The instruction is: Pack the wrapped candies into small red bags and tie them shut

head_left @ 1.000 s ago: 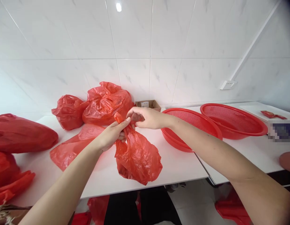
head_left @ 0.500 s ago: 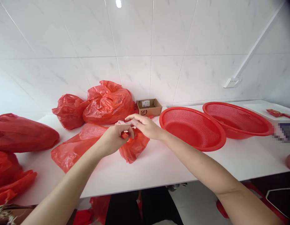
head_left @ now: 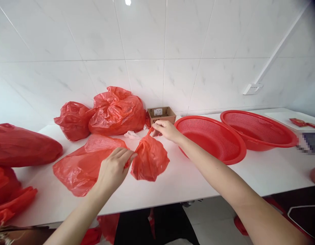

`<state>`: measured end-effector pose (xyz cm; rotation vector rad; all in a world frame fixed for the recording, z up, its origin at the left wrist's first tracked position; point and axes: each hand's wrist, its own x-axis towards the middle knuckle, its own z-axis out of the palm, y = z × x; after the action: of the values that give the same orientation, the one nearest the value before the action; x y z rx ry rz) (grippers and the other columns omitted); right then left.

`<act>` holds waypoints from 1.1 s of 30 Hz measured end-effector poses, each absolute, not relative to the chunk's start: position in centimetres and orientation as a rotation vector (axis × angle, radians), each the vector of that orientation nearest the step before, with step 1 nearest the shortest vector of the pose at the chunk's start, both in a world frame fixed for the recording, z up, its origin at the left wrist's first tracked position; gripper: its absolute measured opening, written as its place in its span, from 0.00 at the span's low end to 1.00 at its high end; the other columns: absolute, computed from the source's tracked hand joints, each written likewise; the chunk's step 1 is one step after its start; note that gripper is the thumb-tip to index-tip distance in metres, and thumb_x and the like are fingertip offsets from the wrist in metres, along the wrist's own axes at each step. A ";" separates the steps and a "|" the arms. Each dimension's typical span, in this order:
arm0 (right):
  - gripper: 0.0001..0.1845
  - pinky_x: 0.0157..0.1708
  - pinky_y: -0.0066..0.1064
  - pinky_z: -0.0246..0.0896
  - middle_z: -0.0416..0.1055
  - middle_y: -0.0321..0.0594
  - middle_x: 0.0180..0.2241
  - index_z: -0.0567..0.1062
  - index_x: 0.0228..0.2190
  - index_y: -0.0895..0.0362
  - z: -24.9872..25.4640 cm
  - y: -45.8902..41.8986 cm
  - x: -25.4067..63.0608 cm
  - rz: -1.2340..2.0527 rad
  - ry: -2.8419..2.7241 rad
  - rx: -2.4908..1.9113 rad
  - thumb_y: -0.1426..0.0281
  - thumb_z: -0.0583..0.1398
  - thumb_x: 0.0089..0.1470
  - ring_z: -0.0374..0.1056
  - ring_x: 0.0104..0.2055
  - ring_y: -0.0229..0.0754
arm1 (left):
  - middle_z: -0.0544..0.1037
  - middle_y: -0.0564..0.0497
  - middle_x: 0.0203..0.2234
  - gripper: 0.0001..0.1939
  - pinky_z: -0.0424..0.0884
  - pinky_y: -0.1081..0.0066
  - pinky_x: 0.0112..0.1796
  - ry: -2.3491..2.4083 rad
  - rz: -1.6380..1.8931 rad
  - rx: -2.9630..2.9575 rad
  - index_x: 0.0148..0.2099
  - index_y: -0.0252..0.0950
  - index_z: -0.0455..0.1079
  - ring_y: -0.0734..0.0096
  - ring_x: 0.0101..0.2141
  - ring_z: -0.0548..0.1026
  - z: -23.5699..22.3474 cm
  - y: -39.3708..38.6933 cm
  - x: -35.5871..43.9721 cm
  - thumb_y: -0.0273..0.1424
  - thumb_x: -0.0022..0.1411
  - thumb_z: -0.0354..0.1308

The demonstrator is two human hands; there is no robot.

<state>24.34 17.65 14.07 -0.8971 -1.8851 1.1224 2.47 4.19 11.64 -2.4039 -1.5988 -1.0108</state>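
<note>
A small, filled red plastic bag [head_left: 151, 160] is stretched between my hands above the white table [head_left: 137, 200]. My left hand [head_left: 115, 166] is closed on its left side, fingers curled and thumb pressed in. My right hand [head_left: 164, 131] pinches a twisted end at the bag's top right. Just behind the bag lies a crumpled pinkish-white scrap [head_left: 132, 135], touched by neither hand. A flat, thin red plastic bag [head_left: 82, 163] spreads out to the left, partly behind my left hand. What the small bag contains is hidden.
Two red perforated basins [head_left: 210, 139] stand on the right. A small cardboard box [head_left: 161, 115] sits against the tiled wall. Full red bags [head_left: 119, 112] are at the back left, with another long bag [head_left: 24, 146] at the left edge. Red packets [head_left: 302, 123] lie far right.
My hands have moved apart, left one down and leftward, right one to the right, pulling the small bag's ends. The pinkish-white scrap now lies uncovered on the table behind.
</note>
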 end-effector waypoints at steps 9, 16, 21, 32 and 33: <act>0.16 0.38 0.30 0.60 0.73 0.34 0.29 0.68 0.27 0.55 14.4 15.4 22.6 0.908 -1.863 -0.833 0.59 0.54 0.62 0.69 0.34 0.37 | 0.76 0.42 0.50 0.22 0.64 0.57 0.54 -1.963 -2.475 -2.386 0.42 0.38 0.75 0.56 0.54 0.71 11.8 4.9 4.3 0.48 0.67 0.47; 0.12 0.40 0.30 0.60 0.70 0.34 0.34 0.67 0.32 0.53 11.8 11.9 19.2 1.044 -1.721 -0.698 0.59 0.53 0.62 0.66 0.38 0.38 | 0.70 0.46 0.58 0.21 0.52 0.61 0.62 -1.962 -2.529 -2.129 0.54 0.41 0.69 0.62 0.62 0.61 10.3 6.9 7.3 0.47 0.67 0.48; 0.11 0.35 0.30 0.58 0.66 0.32 0.29 0.64 0.31 0.51 7.5 10.2 17.2 1.095 -1.398 -0.806 0.59 0.54 0.61 0.63 0.31 0.39 | 0.59 0.42 0.63 0.21 0.55 0.58 0.61 -1.940 -2.412 -2.058 0.61 0.43 0.55 0.63 0.62 0.60 6.9 6.3 9.3 0.44 0.70 0.45; 0.22 0.23 0.29 0.51 0.55 0.28 0.20 0.61 0.24 0.53 3.4 9.6 22.0 1.602 -1.095 -0.690 0.50 0.59 0.54 0.49 0.21 0.35 | 0.69 0.41 0.56 0.19 0.57 0.51 0.58 -2.154 -2.108 -2.085 0.57 0.41 0.63 0.56 0.58 0.65 0.8 3.7 7.5 0.41 0.66 0.51; 0.22 0.23 0.29 0.52 0.55 0.29 0.20 0.60 0.24 0.53 3.2 9.5 22.4 1.604 -1.051 -0.696 0.50 0.59 0.54 0.49 0.21 0.35 | 0.69 0.41 0.56 0.20 0.57 0.51 0.58 -2.236 -2.094 -2.044 0.56 0.41 0.65 0.54 0.58 0.65 0.7 4.0 7.3 0.41 0.64 0.53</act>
<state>22.35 9.53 3.16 -0.6958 -1.0512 1.6042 7.30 3.96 0.66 -2.0436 -2.2356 -2.0936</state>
